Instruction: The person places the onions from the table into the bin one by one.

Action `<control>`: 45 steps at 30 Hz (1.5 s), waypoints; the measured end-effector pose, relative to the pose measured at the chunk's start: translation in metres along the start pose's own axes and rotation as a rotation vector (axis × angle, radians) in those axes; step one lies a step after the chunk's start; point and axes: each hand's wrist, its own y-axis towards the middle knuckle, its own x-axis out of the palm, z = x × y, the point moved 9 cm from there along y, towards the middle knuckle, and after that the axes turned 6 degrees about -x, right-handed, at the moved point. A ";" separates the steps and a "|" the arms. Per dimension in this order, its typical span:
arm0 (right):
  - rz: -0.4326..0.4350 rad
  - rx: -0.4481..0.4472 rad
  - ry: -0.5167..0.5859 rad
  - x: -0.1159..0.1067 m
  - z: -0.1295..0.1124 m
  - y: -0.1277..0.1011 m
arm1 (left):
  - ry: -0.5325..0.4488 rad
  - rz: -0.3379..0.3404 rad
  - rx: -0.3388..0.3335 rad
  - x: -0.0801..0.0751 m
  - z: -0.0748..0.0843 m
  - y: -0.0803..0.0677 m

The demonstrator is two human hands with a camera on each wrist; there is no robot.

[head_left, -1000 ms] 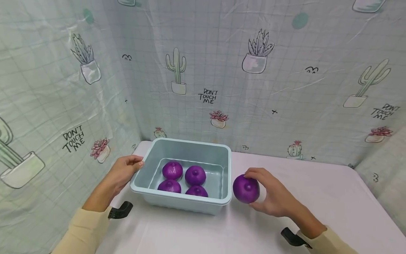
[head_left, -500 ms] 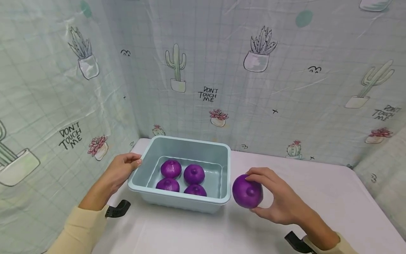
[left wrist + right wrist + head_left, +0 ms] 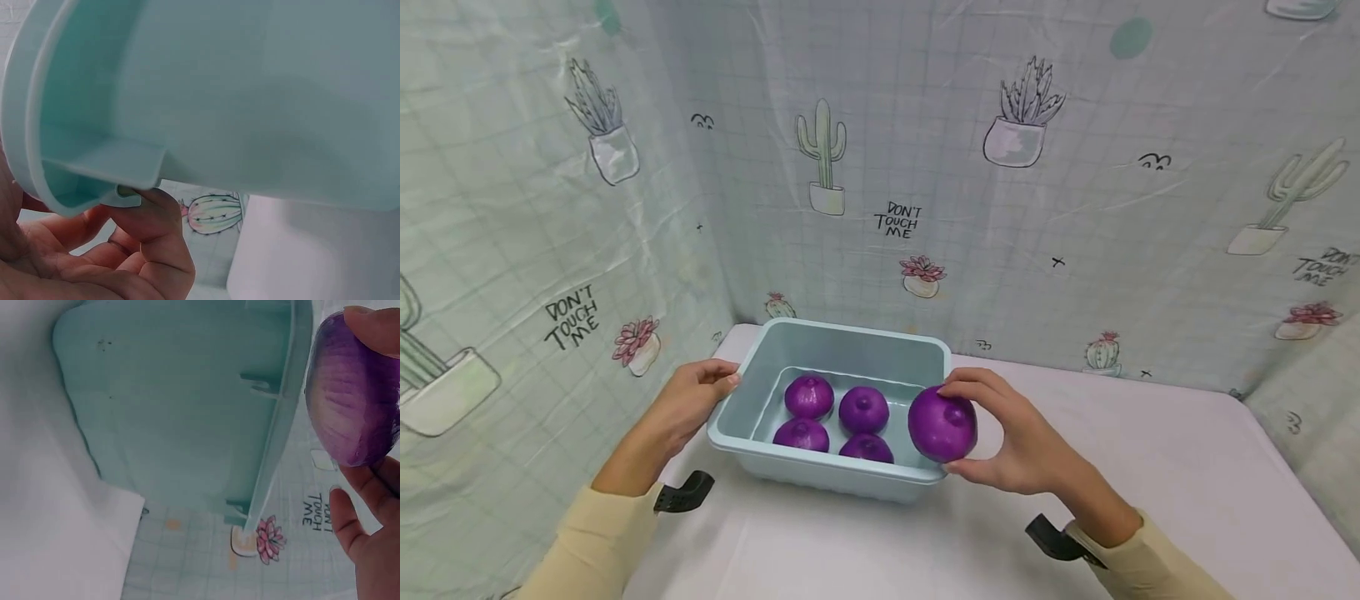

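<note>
A light blue plastic bin (image 3: 831,477) stands on the table with several purple onions (image 3: 863,410) lying in its left and middle part. My left hand (image 3: 688,400) grips the bin's left rim; in the left wrist view its fingers (image 3: 159,234) curl under the lip. Another purple onion (image 3: 942,423) is pinched between the thumb and fingers of my right hand (image 3: 1022,437), raised at the bin's right rim and overlapping its right end in the head view. The right wrist view has this onion (image 3: 353,394) beside the rim, streaked and paler on one side.
A white-covered table (image 3: 1150,467) extends to the right and in front of the bin. Behind and at the left hangs a curtain (image 3: 880,150) printed with cacti and lettering. Black straps (image 3: 685,492) are worn on both wrists.
My right hand has carried the onion left and slightly up, from beside the bin to over its right rim. My left hand keeps its hold on the left rim.
</note>
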 end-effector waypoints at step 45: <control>-0.555 0.323 -0.556 0.092 0.054 0.080 | -0.019 -0.005 0.005 -0.001 0.001 -0.001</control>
